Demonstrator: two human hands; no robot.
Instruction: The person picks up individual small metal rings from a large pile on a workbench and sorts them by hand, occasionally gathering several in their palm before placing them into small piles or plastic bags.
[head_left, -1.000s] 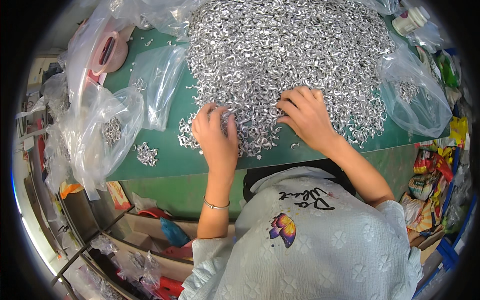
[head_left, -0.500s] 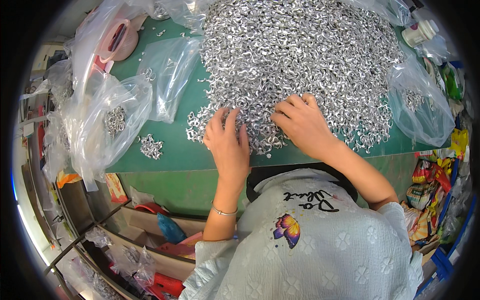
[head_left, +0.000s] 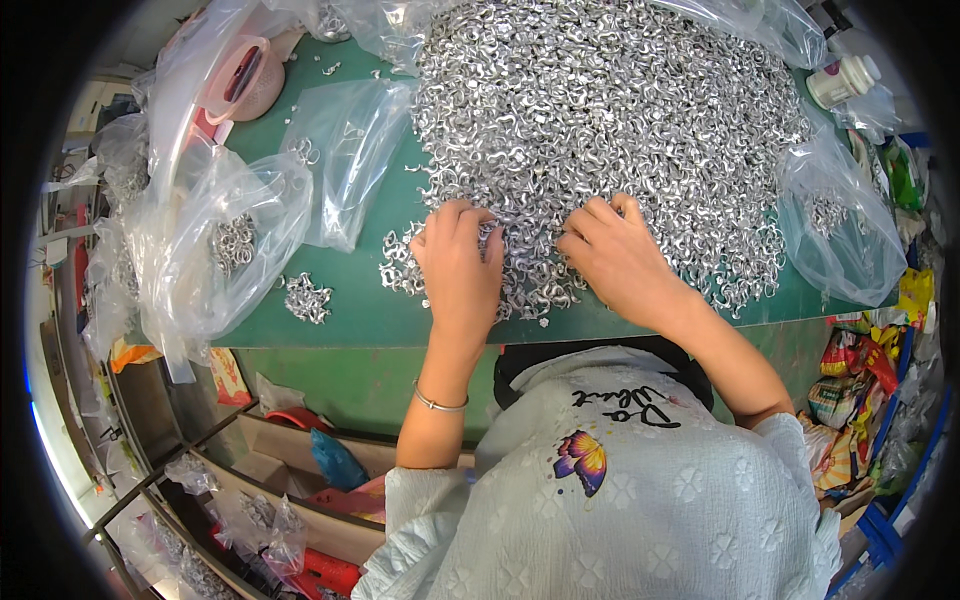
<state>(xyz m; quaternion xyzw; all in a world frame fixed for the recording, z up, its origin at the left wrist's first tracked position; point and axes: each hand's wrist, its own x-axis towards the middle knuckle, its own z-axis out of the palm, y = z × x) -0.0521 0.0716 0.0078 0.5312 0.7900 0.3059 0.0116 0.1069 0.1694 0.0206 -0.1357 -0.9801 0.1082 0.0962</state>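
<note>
Left hand (head_left: 460, 262) and right hand (head_left: 624, 262) curl at metal pieces (head_left: 600, 110); bare table (head_left: 375, 318) strip fronts pile; grip obscured, indeterminable.

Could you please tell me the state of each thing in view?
Large metal pile: loosely spread
Left hand: curled, at large metal pile
Right hand: curled, at large metal pile
Small metal pile: heaped separately
Pink container: holding something dark
White bottle: capped
Left bag: partly filled
Middle bag: lying flat
Right bag: partly filled

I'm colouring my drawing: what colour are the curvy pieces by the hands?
The curvy pieces are shiny silver, seen best in the head view.
</note>
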